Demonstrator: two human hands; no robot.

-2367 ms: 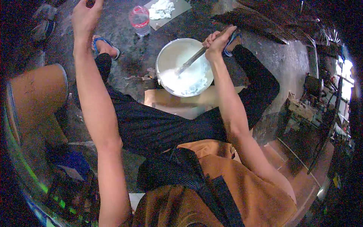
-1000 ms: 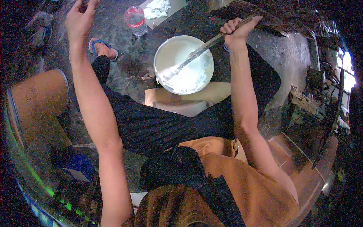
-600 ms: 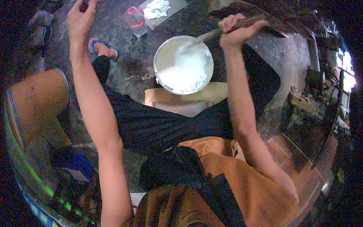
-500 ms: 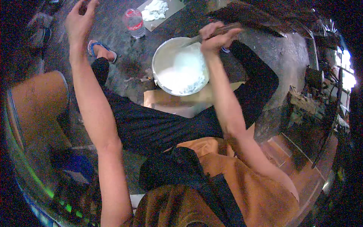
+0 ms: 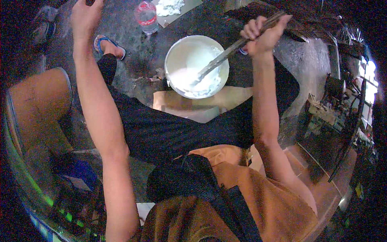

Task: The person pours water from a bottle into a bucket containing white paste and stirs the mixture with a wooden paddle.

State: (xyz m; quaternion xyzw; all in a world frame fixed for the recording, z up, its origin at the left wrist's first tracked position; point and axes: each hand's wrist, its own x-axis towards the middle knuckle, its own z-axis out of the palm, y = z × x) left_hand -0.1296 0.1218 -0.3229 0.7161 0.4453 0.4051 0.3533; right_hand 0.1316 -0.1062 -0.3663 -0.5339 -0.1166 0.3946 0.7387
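Note:
My right hand (image 5: 264, 35) is closed around the upper end of a long grey-brown stick (image 5: 225, 54). The stick slants down to the left, its lower end in the white, thick-looking contents (image 5: 197, 76) of a round white bucket (image 5: 167, 60). Glare hides part of what is inside. My left hand (image 5: 85, 20) is held out at the top left, away from the bucket. Its fingers are cut off by the picture's upper edge; the thumb and a finger that show are apart, and I see nothing held between them.
A clear bottle with a red label (image 5: 147, 18) stands beyond the bucket, beside a white heap (image 5: 169, 7) on a flat sheet (image 5: 183, 10). Cardboard (image 5: 163, 101) lies by the bucket's near side. A brown drum-like container (image 5: 40, 97) is at my left, firewood-like clutter (image 5: 322, 109) at right.
My right hand has moved right and a little away from me, and the stick now stretches across the bucket's right rim. The left hand stays nearly where it was.

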